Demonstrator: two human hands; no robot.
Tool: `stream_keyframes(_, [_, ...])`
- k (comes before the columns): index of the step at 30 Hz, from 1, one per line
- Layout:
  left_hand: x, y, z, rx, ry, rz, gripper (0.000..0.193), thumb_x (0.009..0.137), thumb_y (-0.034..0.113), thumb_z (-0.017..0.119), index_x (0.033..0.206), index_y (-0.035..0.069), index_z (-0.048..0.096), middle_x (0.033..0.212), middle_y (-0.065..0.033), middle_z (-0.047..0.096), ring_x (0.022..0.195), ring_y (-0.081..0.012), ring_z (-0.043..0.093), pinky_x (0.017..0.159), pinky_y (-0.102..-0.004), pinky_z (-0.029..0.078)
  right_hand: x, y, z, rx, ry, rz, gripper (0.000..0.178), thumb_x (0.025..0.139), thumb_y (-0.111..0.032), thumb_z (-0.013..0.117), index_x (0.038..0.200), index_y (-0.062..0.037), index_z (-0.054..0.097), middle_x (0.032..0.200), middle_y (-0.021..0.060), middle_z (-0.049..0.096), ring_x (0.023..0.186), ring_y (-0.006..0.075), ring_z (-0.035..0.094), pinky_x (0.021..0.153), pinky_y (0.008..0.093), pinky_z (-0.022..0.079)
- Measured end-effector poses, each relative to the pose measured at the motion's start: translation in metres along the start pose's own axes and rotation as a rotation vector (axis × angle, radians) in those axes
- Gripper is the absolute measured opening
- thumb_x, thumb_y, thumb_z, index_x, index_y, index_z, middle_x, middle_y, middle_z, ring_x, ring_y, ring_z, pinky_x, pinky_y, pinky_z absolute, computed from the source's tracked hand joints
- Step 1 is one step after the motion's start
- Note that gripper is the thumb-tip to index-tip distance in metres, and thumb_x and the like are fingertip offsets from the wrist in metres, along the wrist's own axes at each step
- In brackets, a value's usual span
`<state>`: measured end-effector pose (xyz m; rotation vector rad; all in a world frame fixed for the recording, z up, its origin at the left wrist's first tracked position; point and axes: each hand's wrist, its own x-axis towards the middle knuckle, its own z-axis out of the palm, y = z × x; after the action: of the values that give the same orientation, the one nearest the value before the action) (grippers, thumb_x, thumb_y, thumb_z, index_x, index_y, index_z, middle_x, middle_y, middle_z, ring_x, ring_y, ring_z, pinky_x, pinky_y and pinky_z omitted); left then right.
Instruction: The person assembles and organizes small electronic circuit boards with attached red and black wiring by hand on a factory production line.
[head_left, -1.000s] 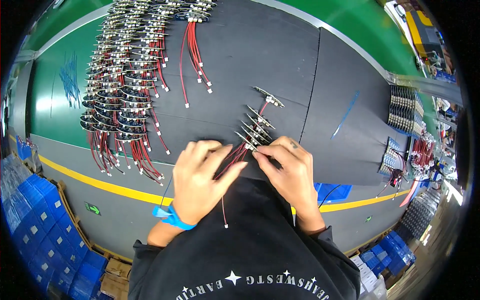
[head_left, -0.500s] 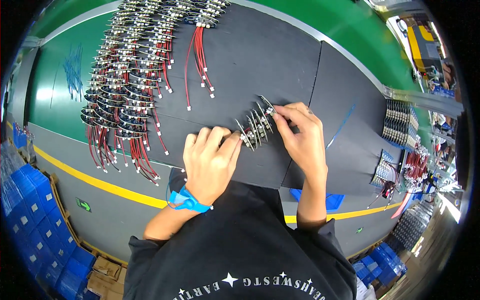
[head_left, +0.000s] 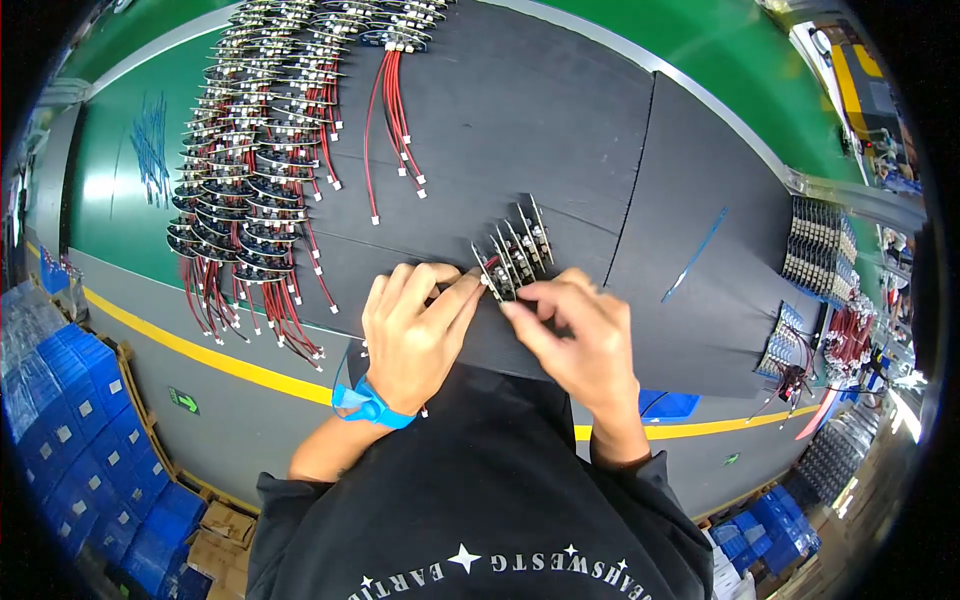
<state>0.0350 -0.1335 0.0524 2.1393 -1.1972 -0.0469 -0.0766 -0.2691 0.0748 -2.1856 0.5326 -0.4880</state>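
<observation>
Silvery boards (head_left: 512, 258), on edge, long axes slanting away leftward

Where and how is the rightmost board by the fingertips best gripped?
Probably at its far tip, pinched from the right: the rightmost board seems to stand on edge, that tip juts slightly past its neighbours, and no board crowds its right face.

The left hand (head_left: 412, 325) and right hand (head_left: 582, 330) touch clustered circuit boards (head_left: 516, 258).
</observation>
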Motion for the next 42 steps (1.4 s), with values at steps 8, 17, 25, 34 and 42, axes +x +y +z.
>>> stream_keyframes(8, [0.002,0.006,-0.006,0.005,-0.007,-0.003,0.022,0.069,0.007,0.075,0.091,0.008,0.072,0.082,0.0003,0.061,0.067,-0.0174,0.052,0.058,-0.0323,0.035,-0.006,-0.004,0.017,-0.046,-0.002,0.06,0.013,0.07,0.0,0.075,0.074,-0.0015,0.062,0.059,0.0049,0.053,0.046,0.0162,0.05,0.043,0.0287,0.04])
stream_keyframes(17, [0.0,0.007,-0.003,0.098,-0.023,-0.011,0.014,0.07,0.009,0.074,0.083,0.008,0.069,0.078,0.0048,0.056,0.064,-0.014,0.049,0.06,-0.0309,0.033,0.002,-0.003,0.01,-0.065,0.166,0.064,0.02,0.076,-0.001,0.07,0.094,-0.0017,0.064,0.086,0.0113,0.06,0.071,0.0235,0.061,0.055,0.0322,0.048])
stream_keyframes(25, [0.003,0.014,-0.003,0.196,-0.061,-0.076,0.011,0.074,0.011,0.07,0.083,0.008,0.065,0.08,0.0001,0.059,0.071,-0.019,0.056,0.062,-0.0332,0.037,0.018,0.019,-0.001,-0.002,0.01,0.219,0.021,0.081,-0.003,0.066,0.101,0.0017,0.063,0.089,0.0131,0.062,0.063,0.0205,0.059,0.051,0.0292,0.045])
stream_keyframes(34, [0.004,0.027,0.002,0.355,-0.256,-0.185,0.013,0.08,0.014,0.059,0.088,0.004,0.057,0.082,-0.0076,0.053,0.076,-0.0226,0.055,0.065,-0.0349,0.039,0.022,0.024,-0.004,-0.043,-0.066,0.183,0.02,0.081,0.001,0.065,0.1,0.0018,0.064,0.089,0.0114,0.062,0.064,0.0169,0.059,0.054,0.0277,0.047])
stream_keyframes(42, [0.001,0.033,-0.005,0.341,-0.278,-0.204,0.012,0.081,0.014,0.06,0.086,0.004,0.057,0.074,-0.0067,0.052,0.071,-0.0219,0.055,0.064,-0.0344,0.039,0.018,0.026,-0.006,-0.044,-0.074,0.165,0.02,0.08,0.001,0.066,0.1,0.0026,0.064,0.09,0.011,0.062,0.065,0.0165,0.059,0.056,0.0276,0.048])
